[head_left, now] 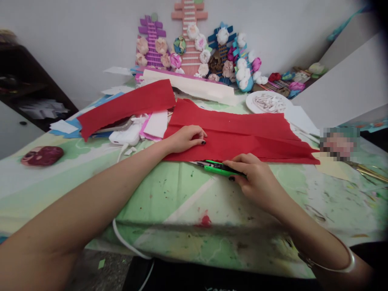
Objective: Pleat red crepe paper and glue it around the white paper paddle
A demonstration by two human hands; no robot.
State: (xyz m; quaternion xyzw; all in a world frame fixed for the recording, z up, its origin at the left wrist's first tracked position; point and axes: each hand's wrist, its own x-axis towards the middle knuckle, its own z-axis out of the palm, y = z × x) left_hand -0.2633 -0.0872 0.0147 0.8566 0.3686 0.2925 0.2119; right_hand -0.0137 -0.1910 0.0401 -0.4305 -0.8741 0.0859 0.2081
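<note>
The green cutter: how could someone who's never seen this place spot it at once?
Start with the patterned green cloth and find the larger red sheet lying on it. At that sheet's near edge, the person's right hand holds the cutter. Its vivid green and black body sets it apart from the red sheet and the paler cloth.

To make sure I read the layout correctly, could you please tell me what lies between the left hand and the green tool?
In the head view, part of the red sheet lies between the left hand and the green tool.
</note>
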